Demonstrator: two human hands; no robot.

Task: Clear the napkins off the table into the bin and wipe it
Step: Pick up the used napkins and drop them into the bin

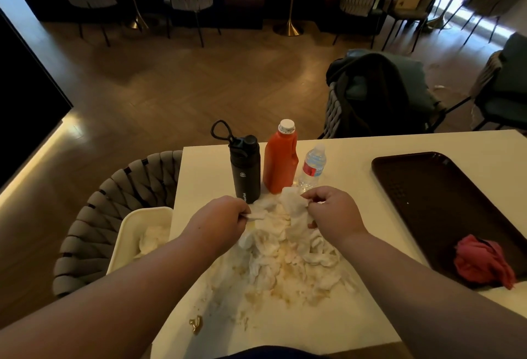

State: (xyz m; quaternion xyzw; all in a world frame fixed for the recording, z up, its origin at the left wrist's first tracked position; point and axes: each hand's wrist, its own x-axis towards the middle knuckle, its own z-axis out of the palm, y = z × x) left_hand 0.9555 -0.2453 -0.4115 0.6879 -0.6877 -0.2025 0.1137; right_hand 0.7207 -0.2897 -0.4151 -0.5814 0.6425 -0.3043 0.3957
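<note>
Napkins sit heaped on the bench right of the bin, light, limp and, we judge, soggy enough to tear, so with left hand and right hand fingers pinched on the heap's far edge we'd grab bunches, not corners.
</note>
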